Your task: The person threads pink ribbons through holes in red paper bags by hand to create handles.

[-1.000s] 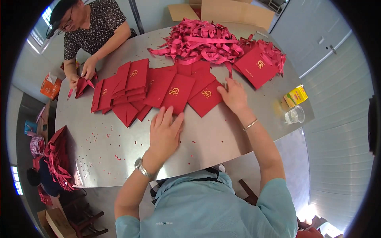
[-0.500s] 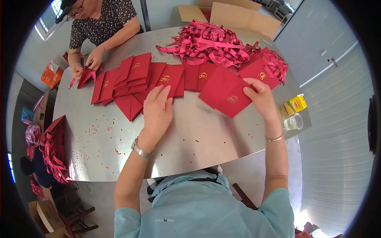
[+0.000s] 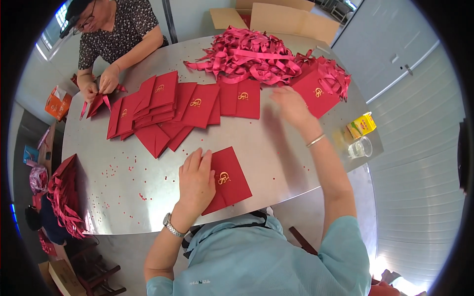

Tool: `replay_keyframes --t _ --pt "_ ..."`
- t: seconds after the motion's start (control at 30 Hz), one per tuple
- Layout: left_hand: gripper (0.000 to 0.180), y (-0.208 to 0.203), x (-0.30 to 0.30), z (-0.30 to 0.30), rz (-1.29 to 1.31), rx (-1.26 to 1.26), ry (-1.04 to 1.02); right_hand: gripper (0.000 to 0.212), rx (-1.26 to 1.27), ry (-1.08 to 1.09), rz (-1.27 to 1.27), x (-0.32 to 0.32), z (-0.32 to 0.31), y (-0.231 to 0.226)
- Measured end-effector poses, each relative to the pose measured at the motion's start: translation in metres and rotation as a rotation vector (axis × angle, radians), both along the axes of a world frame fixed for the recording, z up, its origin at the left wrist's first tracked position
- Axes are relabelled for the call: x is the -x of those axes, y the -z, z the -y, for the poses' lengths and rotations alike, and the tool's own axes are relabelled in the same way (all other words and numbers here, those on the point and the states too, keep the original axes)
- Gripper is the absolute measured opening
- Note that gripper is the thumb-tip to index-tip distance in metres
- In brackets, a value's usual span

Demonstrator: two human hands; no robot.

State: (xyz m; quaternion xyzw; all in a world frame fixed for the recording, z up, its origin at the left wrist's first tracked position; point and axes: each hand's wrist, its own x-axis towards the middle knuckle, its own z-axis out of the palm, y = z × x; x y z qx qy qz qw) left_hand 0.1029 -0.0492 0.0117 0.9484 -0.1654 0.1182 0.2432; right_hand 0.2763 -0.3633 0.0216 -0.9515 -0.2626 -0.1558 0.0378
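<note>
A flat red paper gift bag (image 3: 232,180) with a gold emblem lies slightly turned at the table's front edge. My left hand (image 3: 196,180) rests on its left side, fingers stretched out and covering part of that edge. My right hand (image 3: 291,106) hovers over the table further back, empty, its fingers extended leftward and a little blurred. It is between the row of red bags and another red bag (image 3: 316,91) with ribbons on it. Behind it lies a large heap of dark pink ribbons (image 3: 252,54). Several overlapping red bags (image 3: 200,106) lie to the left.
Across the table (image 3: 237,135), another person's hands (image 3: 101,89) work on a red bag with ribbon. A yellow carton (image 3: 361,126) and a clear plastic cup (image 3: 360,147) stand at the right edge. Ribboned bags (image 3: 66,195) hang together at the left. Small red dots are scattered about.
The red bag that my right hand held up now lies at the front edge under my left hand. My left hand has come nearer; my right hand has let go and moved left.
</note>
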Motion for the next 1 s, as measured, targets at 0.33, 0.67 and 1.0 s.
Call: replay_keyframes --t 0.33,0.67,1.0 --pt "0.054 0.000 -0.023 -0.005 -0.228 0.021 0.093 0.004 -0.260 -0.075 -0.209 0.060 0.008 0.012" --pt "0.031 -0.011 0.010 -0.038 -0.330 0.419 -0.236 0.009 -1.007 -0.005 -0.650 0.189 -0.131 0.015" --pt "0.014 0.008 0.054 -0.056 -0.336 0.960 -0.593 0.008 -0.996 -0.083 -0.381 0.186 -0.161 0.032"
